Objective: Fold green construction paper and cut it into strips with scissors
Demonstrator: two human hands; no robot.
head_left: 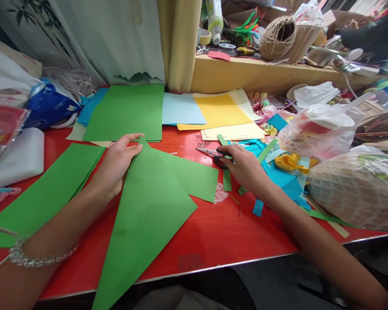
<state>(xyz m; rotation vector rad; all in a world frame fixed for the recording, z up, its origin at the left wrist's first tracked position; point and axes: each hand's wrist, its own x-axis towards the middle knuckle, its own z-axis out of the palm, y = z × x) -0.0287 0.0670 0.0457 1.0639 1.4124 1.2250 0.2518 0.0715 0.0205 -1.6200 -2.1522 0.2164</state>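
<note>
The left grip (pixel 118 164) is clamped, thumb against finger, on the far corner of the folded green sheet (pixel 151 211). From there the sheet's long axis runs toward the near edge of the counter (pixel 245 234), and its tip passes over this edge. The scissors (pixel 217 160) are nearer to the right grip (pixel 245 164), which touches their handles; whether it is closed on them, I cannot tell.

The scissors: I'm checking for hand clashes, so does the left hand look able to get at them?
Probably not freely: the left hand holds the green paper by its top corner, and the right hand is at the scissors' handles.
</note>
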